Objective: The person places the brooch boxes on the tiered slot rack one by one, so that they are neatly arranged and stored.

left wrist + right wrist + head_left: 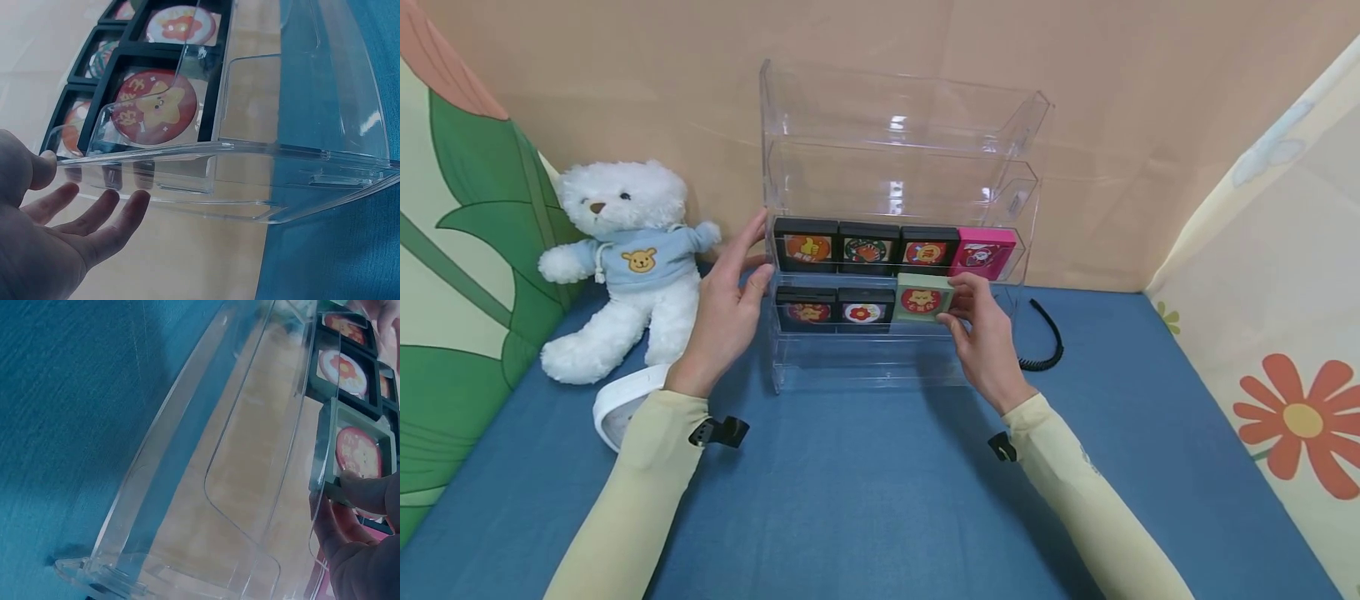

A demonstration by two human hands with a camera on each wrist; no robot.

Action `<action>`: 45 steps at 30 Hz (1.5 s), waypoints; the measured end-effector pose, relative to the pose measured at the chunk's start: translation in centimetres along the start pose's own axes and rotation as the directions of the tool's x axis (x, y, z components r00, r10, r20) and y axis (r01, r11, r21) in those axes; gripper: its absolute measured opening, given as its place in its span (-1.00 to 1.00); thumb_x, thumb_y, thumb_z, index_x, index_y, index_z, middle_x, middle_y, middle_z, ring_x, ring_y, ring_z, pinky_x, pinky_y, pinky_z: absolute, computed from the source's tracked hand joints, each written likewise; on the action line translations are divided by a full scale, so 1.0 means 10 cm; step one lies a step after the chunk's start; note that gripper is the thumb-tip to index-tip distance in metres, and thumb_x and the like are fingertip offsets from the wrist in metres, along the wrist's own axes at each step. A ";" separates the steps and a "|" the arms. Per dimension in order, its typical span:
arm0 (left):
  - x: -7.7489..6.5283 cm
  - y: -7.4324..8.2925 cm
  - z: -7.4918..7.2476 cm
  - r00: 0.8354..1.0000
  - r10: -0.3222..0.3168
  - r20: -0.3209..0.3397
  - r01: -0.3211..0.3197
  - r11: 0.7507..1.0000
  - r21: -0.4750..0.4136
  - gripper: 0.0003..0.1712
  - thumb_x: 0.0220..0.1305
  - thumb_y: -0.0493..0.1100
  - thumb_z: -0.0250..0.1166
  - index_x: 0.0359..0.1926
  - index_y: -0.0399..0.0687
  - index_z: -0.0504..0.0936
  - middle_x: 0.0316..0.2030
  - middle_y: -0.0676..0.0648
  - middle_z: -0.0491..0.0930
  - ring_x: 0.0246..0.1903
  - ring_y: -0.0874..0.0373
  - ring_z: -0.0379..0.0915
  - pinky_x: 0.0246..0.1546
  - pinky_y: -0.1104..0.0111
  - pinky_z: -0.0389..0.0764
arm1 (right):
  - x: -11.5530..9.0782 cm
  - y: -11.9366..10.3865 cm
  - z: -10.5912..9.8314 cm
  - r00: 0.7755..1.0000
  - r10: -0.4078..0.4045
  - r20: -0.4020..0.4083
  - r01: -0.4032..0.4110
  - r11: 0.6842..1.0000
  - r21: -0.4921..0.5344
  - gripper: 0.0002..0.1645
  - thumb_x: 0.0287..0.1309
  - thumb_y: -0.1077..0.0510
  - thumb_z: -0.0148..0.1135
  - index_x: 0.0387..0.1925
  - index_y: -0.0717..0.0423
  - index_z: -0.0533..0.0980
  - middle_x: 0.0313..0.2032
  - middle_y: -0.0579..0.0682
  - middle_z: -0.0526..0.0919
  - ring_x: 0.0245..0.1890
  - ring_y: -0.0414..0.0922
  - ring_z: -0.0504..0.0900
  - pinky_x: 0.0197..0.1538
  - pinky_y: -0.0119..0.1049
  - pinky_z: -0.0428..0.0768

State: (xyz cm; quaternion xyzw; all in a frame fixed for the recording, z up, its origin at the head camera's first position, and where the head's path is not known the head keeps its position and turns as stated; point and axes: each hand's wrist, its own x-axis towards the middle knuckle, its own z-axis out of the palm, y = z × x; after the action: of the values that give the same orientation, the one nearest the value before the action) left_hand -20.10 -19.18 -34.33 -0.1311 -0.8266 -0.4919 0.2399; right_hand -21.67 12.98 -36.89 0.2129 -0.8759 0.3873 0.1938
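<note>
A clear acrylic shelf rack point(895, 150) stands against the back wall. My right hand point(981, 333) pinches a light green square frame point(942, 287) with a round red badge, between thumb and fingers at its right edge. This frame is on the lower filled tier, beside a black frame with a flower badge point(864, 312). In the right wrist view the thumb point(369, 492) lies on the green frame's front. My left hand point(726, 304) touches the rack's left side, its fingers point(119, 228) extended along the clear panel. A black frame with a star badge point(156, 106) sits just inside.
Three black frames point(868, 247) and a pink frame point(985, 252) fill the tier above. A white teddy bear point(625, 258) sits at the left, with a white ring-shaped object point(613, 408) near my left forearm. A black coiled cord point(1051, 333) lies right of the rack.
</note>
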 end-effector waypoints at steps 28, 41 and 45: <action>-0.03 -0.02 -0.03 1.000 -0.011 0.005 0.011 1.000 -0.002 -0.26 0.56 -0.27 0.06 0.57 0.46 0.11 0.46 -0.02 0.26 0.22 -0.15 0.45 0.10 -0.10 0.55 | -0.04 0.05 0.07 0.995 -0.022 0.102 0.033 0.993 -0.110 -0.39 0.29 0.33 0.32 0.23 0.11 0.22 0.10 0.23 0.57 0.00 0.07 0.69 0.05 -0.01 0.65; 0.00 -0.03 -0.01 1.000 -0.013 0.012 0.013 1.000 -0.001 -0.25 0.56 -0.27 0.06 0.57 0.47 0.11 0.46 -0.02 0.26 0.23 -0.15 0.44 0.11 -0.09 0.55 | -0.07 0.02 0.04 0.997 -0.031 0.069 0.040 0.990 -0.135 -0.36 0.25 0.31 0.38 0.25 0.13 0.29 0.14 0.19 0.53 0.10 0.07 0.63 0.08 -0.03 0.64; 0.01 -0.04 -0.02 1.000 -0.016 0.015 0.015 1.000 0.011 -0.25 0.56 -0.27 0.07 0.57 0.47 0.11 0.46 -0.01 0.26 0.23 -0.16 0.45 0.09 -0.11 0.55 | -0.08 0.01 0.01 0.997 -0.049 0.055 0.056 0.987 -0.148 -0.37 0.25 0.31 0.37 0.26 0.15 0.30 0.15 0.19 0.51 0.13 0.05 0.59 0.10 -0.04 0.63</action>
State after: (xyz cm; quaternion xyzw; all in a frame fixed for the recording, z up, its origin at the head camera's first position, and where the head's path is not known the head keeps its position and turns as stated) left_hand -20.27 -19.54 -34.47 -0.1269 -0.8322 -0.4880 0.2307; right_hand -21.06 13.10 -37.44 0.2307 -0.9012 0.3099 0.1966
